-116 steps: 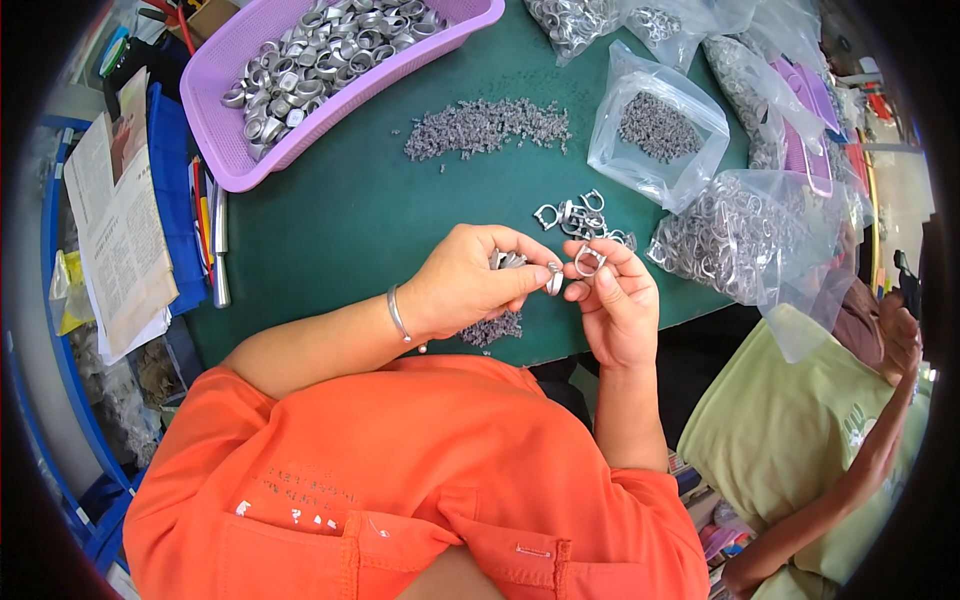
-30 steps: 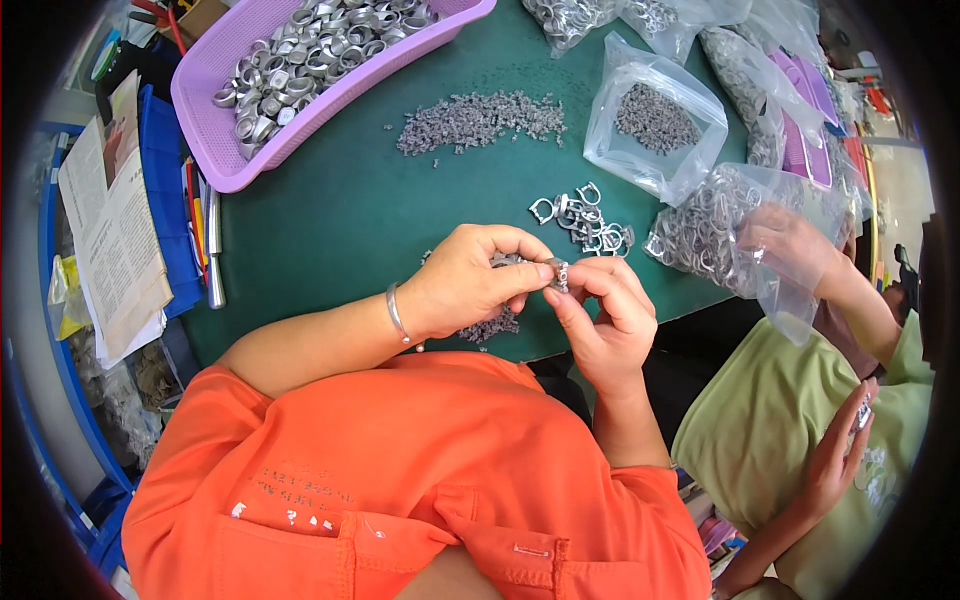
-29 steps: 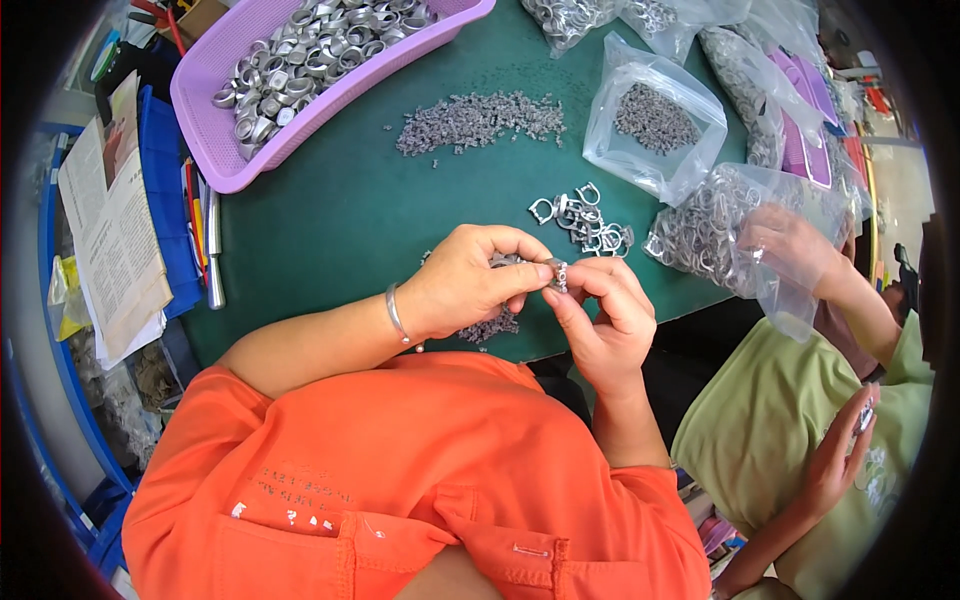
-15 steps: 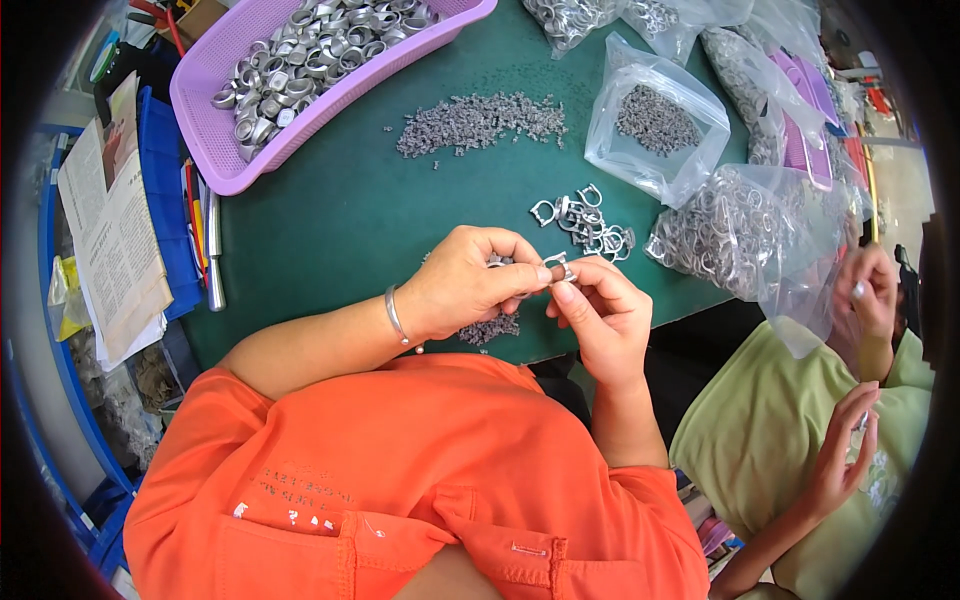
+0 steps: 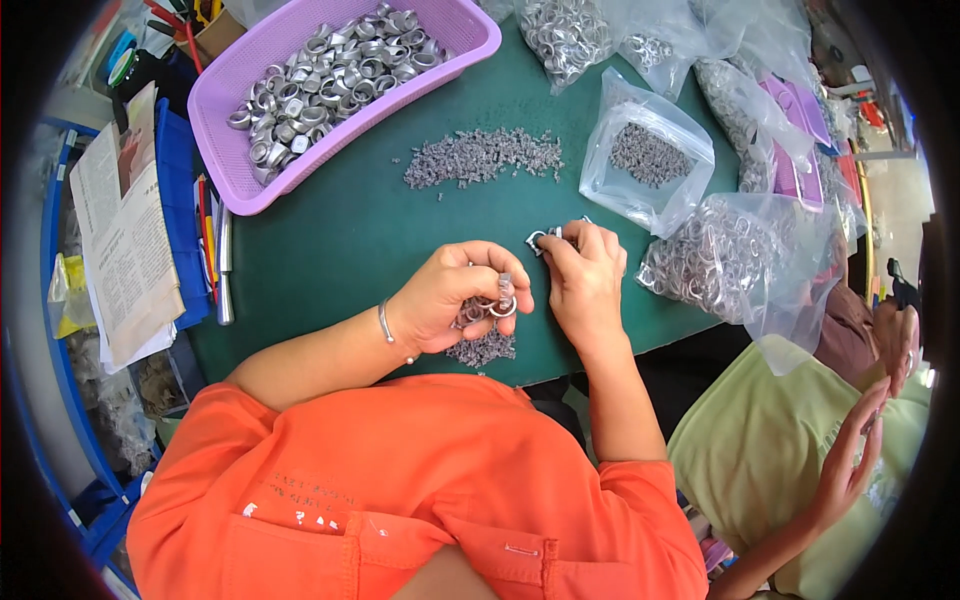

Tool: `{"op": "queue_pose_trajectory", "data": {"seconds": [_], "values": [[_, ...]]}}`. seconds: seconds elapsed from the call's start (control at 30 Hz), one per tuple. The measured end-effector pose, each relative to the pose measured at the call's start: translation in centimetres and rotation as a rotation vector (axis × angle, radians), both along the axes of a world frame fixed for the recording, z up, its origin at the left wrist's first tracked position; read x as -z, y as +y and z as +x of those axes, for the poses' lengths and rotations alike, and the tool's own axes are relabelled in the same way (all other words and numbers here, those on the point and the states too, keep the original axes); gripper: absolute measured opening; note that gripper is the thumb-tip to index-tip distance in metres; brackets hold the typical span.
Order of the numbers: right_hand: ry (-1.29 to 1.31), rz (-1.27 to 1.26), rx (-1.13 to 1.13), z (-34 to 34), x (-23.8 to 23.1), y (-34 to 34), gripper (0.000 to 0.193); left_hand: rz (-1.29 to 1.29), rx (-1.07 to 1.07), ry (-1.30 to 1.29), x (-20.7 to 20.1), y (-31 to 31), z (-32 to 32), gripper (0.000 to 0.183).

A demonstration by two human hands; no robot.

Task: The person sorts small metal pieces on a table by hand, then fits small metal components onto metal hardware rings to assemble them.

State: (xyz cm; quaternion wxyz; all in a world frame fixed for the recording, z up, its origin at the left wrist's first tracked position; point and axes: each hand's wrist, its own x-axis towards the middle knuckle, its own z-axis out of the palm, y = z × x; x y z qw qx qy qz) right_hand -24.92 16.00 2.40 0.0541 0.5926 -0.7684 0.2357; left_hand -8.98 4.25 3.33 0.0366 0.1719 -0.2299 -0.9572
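- One green worktop [image 5: 330, 270] under everything. What's biggest on it?
- Lilac plastic basket [image 5: 218, 140], upper left, loaded with silver rings. Next, clear bag of ring parts [image 5: 705, 258], far side of the right hand. Above that, smaller clear bag [image 5: 640, 200], grey bits inside.
- Anything loose?
- Long heap of grey bits [image 5: 483, 158], lying between basket and smaller bag.
- Hands?
- Left hand [image 5: 440, 290]: thumb and fingers closed on one piece, more grey metal tucked in the curled fingers, count unclear. Right hand [image 5: 590, 285]: fingers bent down at the worktop. Can't tell if it grips anything, knuckles cover it.
- Smaller stuff?
- Small heap of grey bits [image 5: 485, 348], just below the left hand, partly hidden. Loose ring frames [image 5: 533, 241], showing beside the right thumb. Last, silver ring [image 5: 506, 285]: pinched in the left hand, raised off the worktop.
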Motion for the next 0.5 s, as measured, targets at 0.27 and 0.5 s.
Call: {"op": "queue_pose_trajectory", "data": {"seconds": [0.27, 0.5], "values": [[-1.286, -0.272, 0.039, 0.6, -0.9, 1.7, 0.006, 0.116, -0.058, 0.101, 0.6, -0.5, 0.0, 0.018], [-2.115, -0.268, -0.107, -0.2, -1.6, 3.2, 0.014, -0.105, -0.056, -0.118, -1.3, 0.0, -1.0, 0.013]]}}
